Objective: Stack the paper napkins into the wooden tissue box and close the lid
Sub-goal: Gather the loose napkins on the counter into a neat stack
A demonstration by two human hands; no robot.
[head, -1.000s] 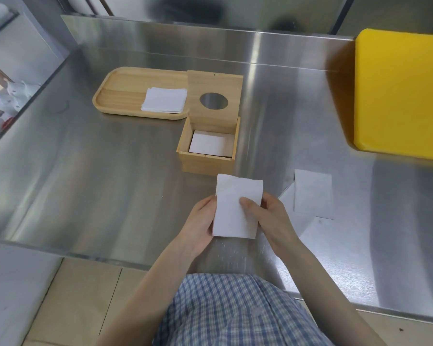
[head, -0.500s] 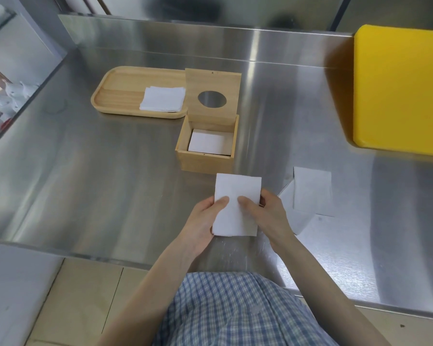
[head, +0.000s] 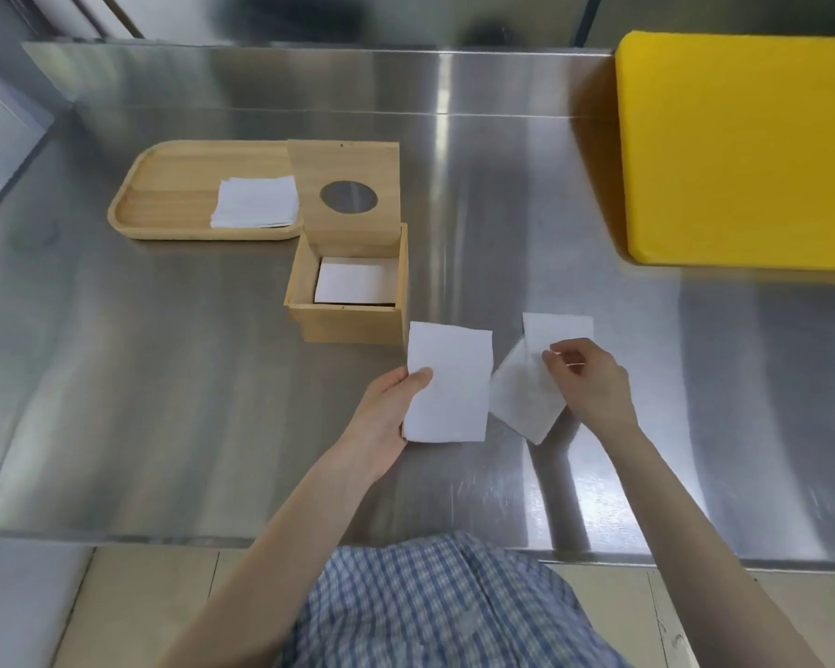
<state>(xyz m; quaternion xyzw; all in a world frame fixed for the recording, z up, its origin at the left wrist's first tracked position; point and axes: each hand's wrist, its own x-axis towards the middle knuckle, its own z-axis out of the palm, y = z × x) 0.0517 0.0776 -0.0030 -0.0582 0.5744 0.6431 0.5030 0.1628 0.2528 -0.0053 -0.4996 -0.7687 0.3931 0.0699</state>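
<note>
The left hand [head: 386,417] pinches a folded napkin [head: 449,383] by its left edge, just near-right of the wooden tissue box [head: 348,306]; the lid [head: 345,192] stands open, napkins inside; the right hand [head: 589,378] curls its fingertips onto loose napkins [head: 526,397] on the steel table [head: 165,378].

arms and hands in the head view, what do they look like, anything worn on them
Both forearms are bare to the frame's lower edge: no sleeves, gloves, watch or rings show. The left hand and right hand have short, unpainted nails. Between the arms hangs a blue-and-white checked garment.
</note>
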